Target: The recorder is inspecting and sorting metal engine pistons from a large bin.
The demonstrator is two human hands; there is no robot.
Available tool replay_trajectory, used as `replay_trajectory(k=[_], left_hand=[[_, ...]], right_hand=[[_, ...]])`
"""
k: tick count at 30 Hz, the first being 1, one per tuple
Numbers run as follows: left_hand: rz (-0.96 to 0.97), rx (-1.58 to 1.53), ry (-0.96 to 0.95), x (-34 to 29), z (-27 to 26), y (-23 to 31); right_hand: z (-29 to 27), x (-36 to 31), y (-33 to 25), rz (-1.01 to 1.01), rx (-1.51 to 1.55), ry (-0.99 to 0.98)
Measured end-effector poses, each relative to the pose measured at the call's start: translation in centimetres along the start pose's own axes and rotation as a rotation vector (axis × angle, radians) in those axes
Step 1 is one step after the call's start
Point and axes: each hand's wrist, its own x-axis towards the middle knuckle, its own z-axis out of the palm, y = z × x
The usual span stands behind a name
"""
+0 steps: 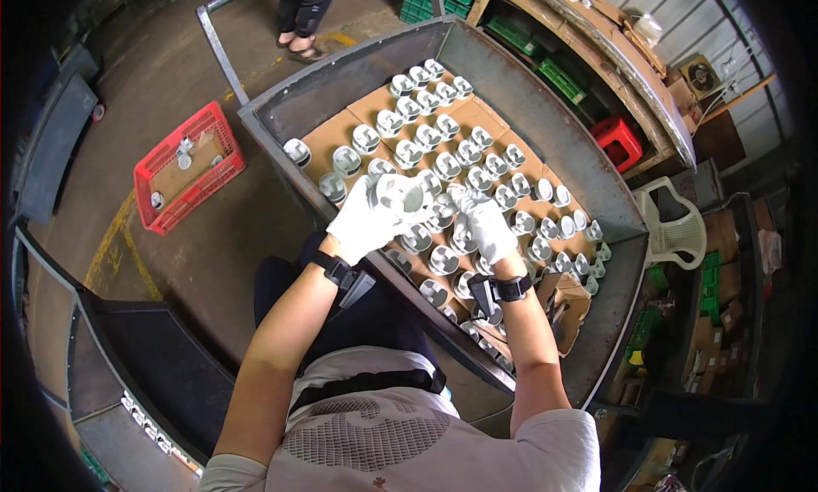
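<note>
My left hand (362,222), in a white glove, is closed around a silvery metal piston (399,194) and holds it above the others. My right hand (481,221), also gloved in white, is just right of that piston. Its fingers are bent together, and whatever is in them is too small or hidden to make out. Beneath both hands, several rows of similar pistons (447,166) stand on a cardboard sheet (332,132) inside a dark metal cart (545,109). My hands hide some of the nearer pistons.
An open cardboard box (569,309) sits in the cart's near right corner. On the floor to the left is a red crate (223,132) with a few parts. A person (302,15) stands beyond the cart. A red stool (617,143) and pale plastic chair (675,224) are at right.
</note>
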Motion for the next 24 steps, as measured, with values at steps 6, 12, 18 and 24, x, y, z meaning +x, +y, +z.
replay_trajectory(k=[6, 12, 18, 24], left_hand=[[-0.027, 0.409, 0.248, -0.2, -0.4, -0.7], [0.036, 0.465, 0.112, 0.7, 0.0, -0.4], [-0.189, 0.314, 0.057, 0.4, 1.5, 0.6], [0.054, 0.682, 0.236, 0.5, -0.1, 1.2]], right_hand=[[0.5, -0.2, -0.6, -0.041, 0.209, -0.023], [-0.1, -0.4, 0.0, -0.689, -0.801, -0.136], [2.3, 1.8, 3.8, -0.084, 0.295, -0.272], [-6.4, 8.4, 6.8, -0.476, -0.549, -0.166]])
